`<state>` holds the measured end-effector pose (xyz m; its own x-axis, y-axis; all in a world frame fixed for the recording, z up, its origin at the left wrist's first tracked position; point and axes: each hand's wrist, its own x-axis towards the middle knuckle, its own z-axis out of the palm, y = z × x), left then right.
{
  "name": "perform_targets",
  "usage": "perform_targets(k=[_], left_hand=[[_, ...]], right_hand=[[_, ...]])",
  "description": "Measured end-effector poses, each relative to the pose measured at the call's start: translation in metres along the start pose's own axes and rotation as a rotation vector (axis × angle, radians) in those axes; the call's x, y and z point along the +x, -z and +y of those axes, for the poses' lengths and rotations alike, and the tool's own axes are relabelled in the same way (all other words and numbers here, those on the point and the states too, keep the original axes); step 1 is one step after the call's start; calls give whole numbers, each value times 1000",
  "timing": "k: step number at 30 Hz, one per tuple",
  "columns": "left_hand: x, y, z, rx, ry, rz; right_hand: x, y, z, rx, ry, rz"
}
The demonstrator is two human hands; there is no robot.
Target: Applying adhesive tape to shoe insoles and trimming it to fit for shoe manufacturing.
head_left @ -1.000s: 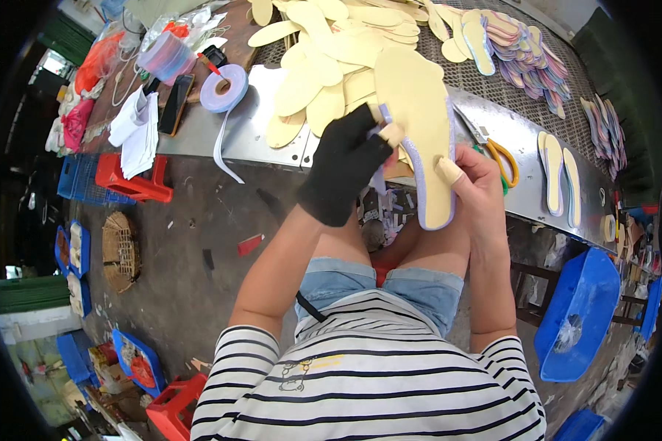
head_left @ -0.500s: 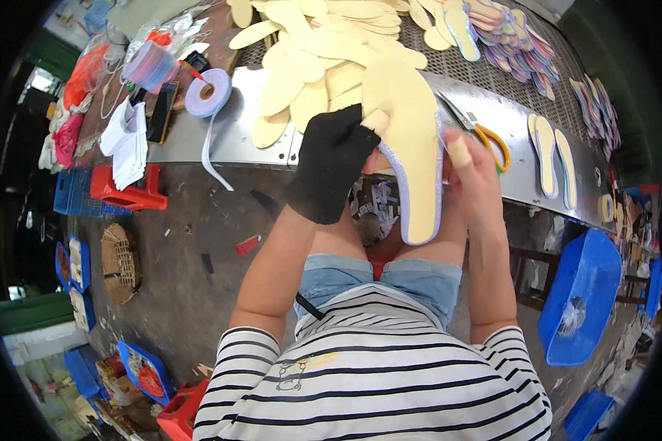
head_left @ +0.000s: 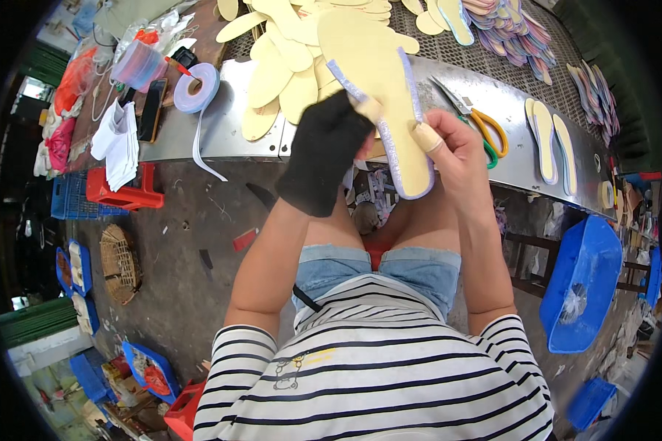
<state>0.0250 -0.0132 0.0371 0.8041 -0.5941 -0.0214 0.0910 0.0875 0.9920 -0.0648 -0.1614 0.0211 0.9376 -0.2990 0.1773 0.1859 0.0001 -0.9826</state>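
A pale yellow insole (head_left: 391,103) is held up between my hands, its narrow rounded end toward me. Lilac glittery edging tape (head_left: 392,158) runs round that end and partway up both sides; the wide far end shows bare rim. My left hand (head_left: 327,151), in a black fingerless glove, is closed on the insole's left edge, the thumb lying on top. My right hand (head_left: 454,151) pinches the taped right edge, with tan wrapping on its thumb; its other fingers are partly hidden. Beyond lies a heap of bare yellow insoles (head_left: 276,84).
Orange-handled scissors (head_left: 485,128) lie right of my right hand on the metal table edge (head_left: 235,125). Edged insoles (head_left: 543,140) rest farther right. A lilac tape roll (head_left: 196,88), a phone (head_left: 152,110) and white papers (head_left: 118,140) are at left. A blue tub (head_left: 585,287) stands below right.
The insole has moved up, away from me, and its wide end has swung left. My right hand, blurred earlier beside the right edge, now pinches that edge. My left hand keeps its hold.
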Motion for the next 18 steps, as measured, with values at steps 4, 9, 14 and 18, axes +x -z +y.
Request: perform_targets(k=[4, 9, 14, 18], left_hand=[[0, -10, -13, 2, 33, -76], [6, -6, -27, 120, 36, -45], [9, 13, -23, -2, 288, -46], [-4, 18, -25, -236, 124, -220]], right_hand=[[0, 12, 2, -8, -15, -8], [-9, 35, 18, 28, -133, 7], [-37, 204, 39, -346, 38, 831], [-85, 347, 36, -866, -90, 1187]])
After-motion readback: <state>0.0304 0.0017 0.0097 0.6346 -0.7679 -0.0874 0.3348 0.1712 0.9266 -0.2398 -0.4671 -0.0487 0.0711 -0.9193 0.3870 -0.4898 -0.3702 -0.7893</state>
